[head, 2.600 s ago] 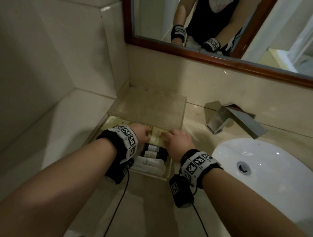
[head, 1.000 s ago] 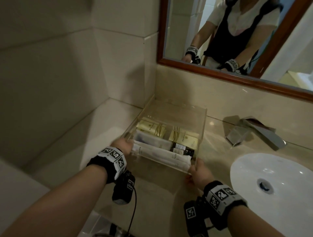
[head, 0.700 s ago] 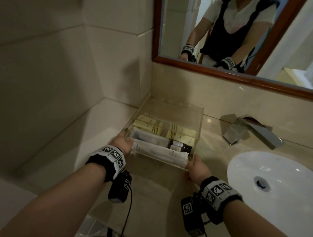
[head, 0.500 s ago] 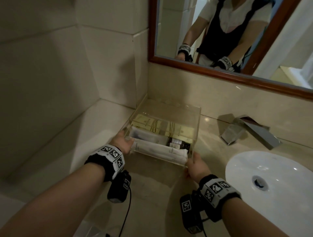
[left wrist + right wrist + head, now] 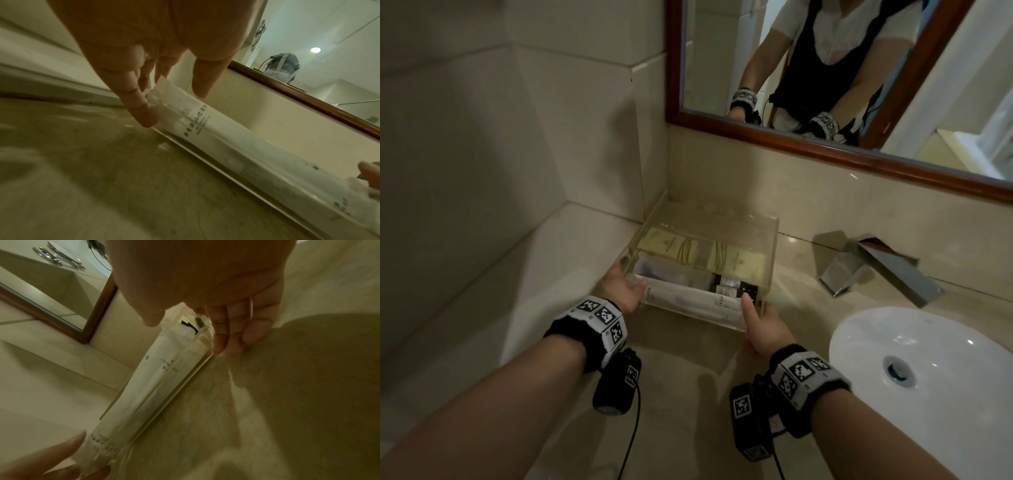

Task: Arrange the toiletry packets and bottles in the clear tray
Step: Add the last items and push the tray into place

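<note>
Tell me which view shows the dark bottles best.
Head view: the dark bottles lie in plain sight in the tray, beside the white packets. The right wrist view catches only a dark sliver behind a packet end; the left wrist view shows none.

Both forearms reach forward. The left hand [image 5: 619, 289] is at the left, fingers straight and a little apart; the right hand [image 5: 765, 325] at the right, thumb pointing far.
</note>
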Demonstrator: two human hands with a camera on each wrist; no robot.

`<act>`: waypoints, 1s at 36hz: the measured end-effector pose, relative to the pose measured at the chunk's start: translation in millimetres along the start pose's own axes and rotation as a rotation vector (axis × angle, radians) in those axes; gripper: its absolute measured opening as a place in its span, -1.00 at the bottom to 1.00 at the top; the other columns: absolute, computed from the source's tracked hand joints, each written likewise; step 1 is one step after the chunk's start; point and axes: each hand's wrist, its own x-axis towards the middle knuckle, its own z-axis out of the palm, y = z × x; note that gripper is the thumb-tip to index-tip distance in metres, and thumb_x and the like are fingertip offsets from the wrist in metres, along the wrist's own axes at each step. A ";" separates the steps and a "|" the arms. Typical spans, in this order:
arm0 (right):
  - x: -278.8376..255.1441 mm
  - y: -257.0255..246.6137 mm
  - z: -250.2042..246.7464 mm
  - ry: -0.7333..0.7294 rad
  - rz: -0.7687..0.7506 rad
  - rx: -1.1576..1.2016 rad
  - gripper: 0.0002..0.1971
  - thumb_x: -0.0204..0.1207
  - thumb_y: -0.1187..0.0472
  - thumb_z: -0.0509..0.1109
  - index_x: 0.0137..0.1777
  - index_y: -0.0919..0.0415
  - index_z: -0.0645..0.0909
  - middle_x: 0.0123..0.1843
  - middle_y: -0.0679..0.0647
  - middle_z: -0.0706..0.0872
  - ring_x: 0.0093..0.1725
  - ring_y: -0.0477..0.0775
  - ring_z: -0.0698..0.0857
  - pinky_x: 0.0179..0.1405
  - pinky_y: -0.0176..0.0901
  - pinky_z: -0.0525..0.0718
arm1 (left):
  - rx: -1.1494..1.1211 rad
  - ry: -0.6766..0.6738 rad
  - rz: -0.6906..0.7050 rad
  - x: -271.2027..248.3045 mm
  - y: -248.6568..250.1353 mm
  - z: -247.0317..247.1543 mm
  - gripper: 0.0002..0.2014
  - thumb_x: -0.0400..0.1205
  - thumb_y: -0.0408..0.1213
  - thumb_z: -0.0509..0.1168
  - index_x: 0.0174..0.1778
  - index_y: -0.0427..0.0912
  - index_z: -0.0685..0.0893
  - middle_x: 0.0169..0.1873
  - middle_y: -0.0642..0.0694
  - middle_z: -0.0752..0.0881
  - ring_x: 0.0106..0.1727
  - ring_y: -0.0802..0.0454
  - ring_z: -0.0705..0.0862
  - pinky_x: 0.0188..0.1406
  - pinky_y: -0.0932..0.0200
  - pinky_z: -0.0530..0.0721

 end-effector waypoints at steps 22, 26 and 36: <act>28.7 -19.9 -1.3 0.022 0.182 0.007 -0.31 0.63 -0.21 0.03 0.58 0.29 0.16 0.46 0.28 0.48 0.40 0.30 0.52 0.29 -0.01 0.47 | 0.041 -0.013 -0.034 23.2 10.2 4.3 -0.35 0.64 -0.09 0.26 0.59 -0.29 0.24 0.51 -0.32 0.40 0.52 -0.25 0.41 0.48 0.04 0.37; 32.4 -23.2 -0.3 0.019 0.204 0.046 -0.32 0.61 -0.22 0.08 0.52 0.31 0.27 0.44 0.29 0.50 0.37 0.31 0.54 0.32 0.02 0.51 | 0.079 -0.015 -0.040 27.2 11.5 5.9 -0.35 0.64 -0.05 0.24 0.58 -0.31 0.26 0.51 -0.36 0.40 0.51 -0.27 0.41 0.47 0.02 0.39; 29.1 -31.2 -2.3 -0.039 0.209 -0.096 -0.39 0.66 -0.21 -0.08 0.58 0.13 0.24 0.45 0.33 0.45 0.38 0.31 0.53 0.38 0.07 0.54 | 0.143 -0.009 -0.074 35.1 12.1 9.1 -0.38 0.64 -0.05 0.24 0.53 -0.32 0.32 0.44 -0.40 0.43 0.45 -0.33 0.46 0.38 -0.05 0.48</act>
